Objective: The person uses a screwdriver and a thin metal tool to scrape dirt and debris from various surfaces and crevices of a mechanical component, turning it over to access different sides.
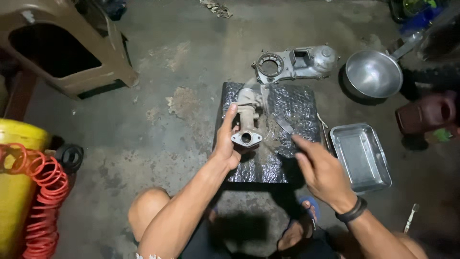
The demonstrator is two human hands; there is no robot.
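On the stained concrete floor (143,124), a dark crinkled plastic sheet (297,110); beyond, a grey cast-metal engine cover (294,62), round steel pan (373,74), rectangular steel tray (359,156) at right. Left hand (225,144) clasped around a tan flanged metal intake pipe (247,122) over the sheet. Right hand (321,168) pinching a thin blurred metal blade (280,122) beside the pipe.

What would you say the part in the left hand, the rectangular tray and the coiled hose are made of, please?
The flanged pipe part in the left hand looks like cast metal: dull, grimy beige-grey, with a machined flange. The rectangular tray appears to be bright sheet metal, steel or aluminium, judging by its sheen. The red coiled hose looks like glossy plastic.
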